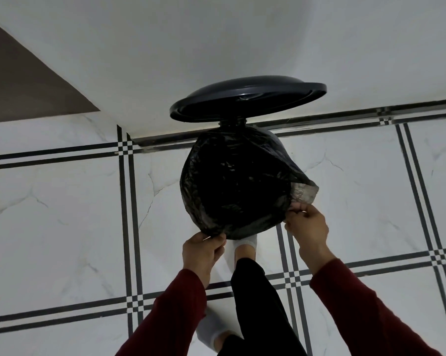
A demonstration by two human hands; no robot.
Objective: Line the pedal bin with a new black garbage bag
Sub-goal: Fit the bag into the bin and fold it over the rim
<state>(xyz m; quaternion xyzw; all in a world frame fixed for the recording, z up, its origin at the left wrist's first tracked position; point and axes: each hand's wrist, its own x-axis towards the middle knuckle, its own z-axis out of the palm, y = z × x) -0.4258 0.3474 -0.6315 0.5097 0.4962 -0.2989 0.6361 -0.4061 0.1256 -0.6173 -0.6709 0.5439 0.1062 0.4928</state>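
Note:
The pedal bin stands against the white wall with its round dark lid [247, 98] raised. A black garbage bag [232, 181] is spread over the bin's mouth and hides the body beneath. My left hand [204, 249] pinches the bag's near edge at the lower left. My right hand [305, 223] pinches the bag's edge at the lower right, where a thin flap [304, 192] sticks out. A foot in a white sock [243, 246] sits at the bin's base, where the pedal is hidden.
The floor [63, 227] is white marble tile with black double lines. A white wall [191, 42] runs behind the bin, with a brown surface [19, 80] at the far left. My other foot in a white sock [211, 330] stands nearer to me.

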